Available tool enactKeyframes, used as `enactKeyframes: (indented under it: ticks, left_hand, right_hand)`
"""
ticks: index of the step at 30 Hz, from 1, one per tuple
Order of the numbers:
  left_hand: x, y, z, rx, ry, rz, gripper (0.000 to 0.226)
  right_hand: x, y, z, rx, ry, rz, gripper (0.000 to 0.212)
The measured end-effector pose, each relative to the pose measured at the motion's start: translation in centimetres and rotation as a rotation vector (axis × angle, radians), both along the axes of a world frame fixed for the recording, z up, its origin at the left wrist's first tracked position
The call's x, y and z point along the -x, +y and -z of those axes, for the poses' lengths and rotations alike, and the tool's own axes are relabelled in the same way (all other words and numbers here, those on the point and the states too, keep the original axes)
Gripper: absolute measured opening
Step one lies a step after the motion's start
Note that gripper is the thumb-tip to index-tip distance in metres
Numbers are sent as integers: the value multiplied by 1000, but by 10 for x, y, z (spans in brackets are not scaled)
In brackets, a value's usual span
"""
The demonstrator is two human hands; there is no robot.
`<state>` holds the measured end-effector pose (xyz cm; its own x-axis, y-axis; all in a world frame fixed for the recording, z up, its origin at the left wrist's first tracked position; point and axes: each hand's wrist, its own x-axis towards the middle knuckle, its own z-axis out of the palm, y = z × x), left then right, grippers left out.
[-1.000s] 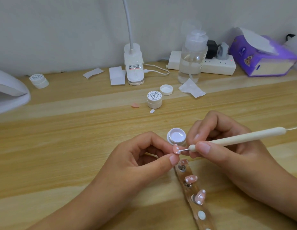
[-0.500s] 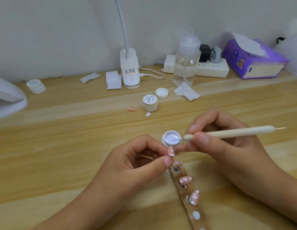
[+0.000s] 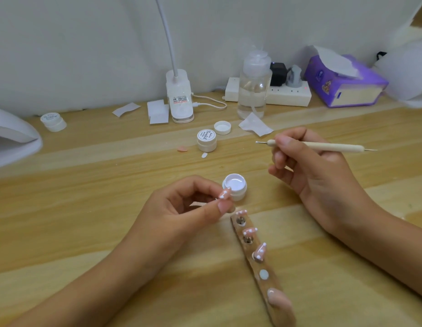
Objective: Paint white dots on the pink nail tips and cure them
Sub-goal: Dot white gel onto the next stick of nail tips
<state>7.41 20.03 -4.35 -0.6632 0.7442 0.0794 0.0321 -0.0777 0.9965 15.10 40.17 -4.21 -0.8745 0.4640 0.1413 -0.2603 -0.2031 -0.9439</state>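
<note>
Entry: dotting stage, late in the run

- The left hand (image 3: pixel 181 208) pinches one small pink plastic nail tip with white dots (image 3: pixel 223 194) between thumb and forefinger, held above the light wooden table (image 3: pixel 87 208) and just at 9 o'clock of the open white pot of white gel (image 3: pixel 235 186).
- The right hand (image 3: pixel 318 175) is clamped on a slim cream-coloured dotting tool (image 3: pixel 323 145). The tool is raised at 1 o'clock of the pot, well apart from the held tip, with its metal point aimed toward 9 o'clock.
- We cannot tell whether the point carries gel.
- The narrow brown wooden holder strip (image 3: pixel 272 287) runs from the pot toward 5 o'clock.
- On the strip we count three mounted pink tips bearing white dots (image 3: pixel 260 252), then a bare white mount (image 3: pixel 263 274), then a plain glossy pink tip (image 3: pixel 278 299) with no dots.

Progress, as we judge it:
- Four tips are dotted, counting the held one.
- The held tip probably belongs on the bare mount.
- The plain tip has yet to be dotted.
- No curing is seen. The white domed lamp (image 3: pixel 12 138), as we take it to be, sits at the 9 o'clock edge with nothing visibly under it
</note>
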Motion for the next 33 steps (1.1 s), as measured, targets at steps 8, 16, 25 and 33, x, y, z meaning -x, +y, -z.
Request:
enactKeyframes:
  ticks: [8, 16, 25, 33]
  left_hand:
    - [-19, -9, -4, -115, 793, -27, 4]
    - [-23, -6, 2, -48, 1243, 32, 15]
    - [-29, -2, 5, 50, 1459, 15, 21]
    - [-25, -7, 8, 135, 1480, 51, 18]
  right_hand:
    - [0, -1, -1, -9, -2, 22, 11]
    - [0, 1, 1, -6, -1, 7, 8]
    - [1, 0, 0, -10, -34, 4, 15]
    - [0, 1, 0, -16, -50, 11, 13]
